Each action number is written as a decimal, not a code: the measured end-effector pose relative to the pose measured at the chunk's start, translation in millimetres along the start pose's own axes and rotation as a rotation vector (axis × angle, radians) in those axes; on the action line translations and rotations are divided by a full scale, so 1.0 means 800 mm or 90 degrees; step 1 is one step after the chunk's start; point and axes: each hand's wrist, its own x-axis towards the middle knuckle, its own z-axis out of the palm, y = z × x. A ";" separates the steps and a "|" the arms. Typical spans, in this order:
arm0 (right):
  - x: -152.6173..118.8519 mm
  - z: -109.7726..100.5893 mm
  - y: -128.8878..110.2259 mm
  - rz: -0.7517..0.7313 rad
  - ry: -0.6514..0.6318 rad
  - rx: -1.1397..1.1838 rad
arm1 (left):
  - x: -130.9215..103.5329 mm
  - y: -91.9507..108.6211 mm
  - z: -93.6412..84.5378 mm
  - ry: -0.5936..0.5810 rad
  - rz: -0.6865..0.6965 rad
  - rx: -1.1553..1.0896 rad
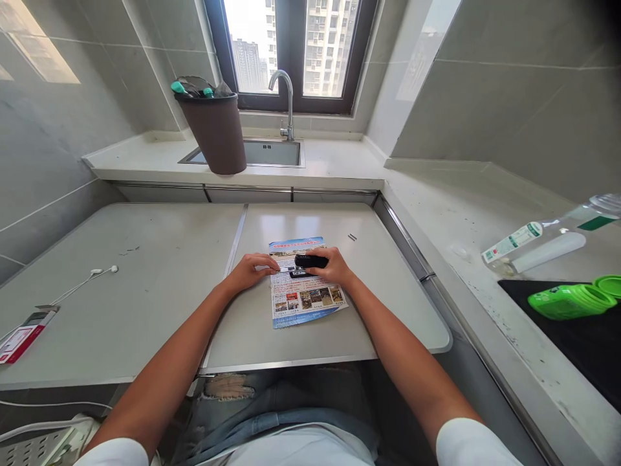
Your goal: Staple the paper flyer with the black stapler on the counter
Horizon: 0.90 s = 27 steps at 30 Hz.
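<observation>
A black stapler [310,261] is above a printed leaflet [308,304] on the folding table. My right hand [336,266] is closed around its right end. At its left end, a thin silvery part sticks out, and the fingertips of my left hand [253,270] are pinched on that end. Whether a small loose piece is also between those fingers is too small to tell. Beneath the stapler lies the colourful leaflet, with pictures and blue borders. Two short strips of staples [352,237] rest on the table, beyond my right hand.
White earphones [97,273] and a red-and-white box [25,336] lie at the left. Behind the table, a brown bin [213,133] stands by the sink [274,152]. On the right counter are a clear bottle [538,243] and a green container [565,301].
</observation>
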 end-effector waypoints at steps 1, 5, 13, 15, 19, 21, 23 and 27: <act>0.000 0.000 -0.004 -0.009 -0.006 0.000 | 0.000 0.003 0.002 -0.010 -0.007 -0.011; 0.002 0.010 -0.024 -0.054 -0.041 -0.015 | 0.001 0.015 0.009 -0.048 -0.036 -0.052; -0.001 0.037 -0.053 -0.067 -0.076 -0.040 | 0.000 0.016 0.020 -0.051 -0.039 -0.018; -0.003 0.042 -0.055 -0.066 -0.107 -0.058 | -0.001 0.016 0.023 -0.093 -0.021 -0.006; -0.005 0.047 -0.053 -0.047 -0.087 -0.031 | -0.003 0.015 0.023 -0.092 -0.028 -0.012; -0.005 0.049 -0.054 -0.038 -0.040 0.003 | -0.003 0.014 0.021 -0.057 -0.034 -0.024; -0.004 0.050 -0.057 -0.035 -0.014 0.029 | -0.003 0.012 0.018 -0.035 -0.033 -0.024; -0.003 0.048 -0.061 -0.036 -0.026 0.029 | 0.000 0.010 0.012 0.000 -0.013 0.039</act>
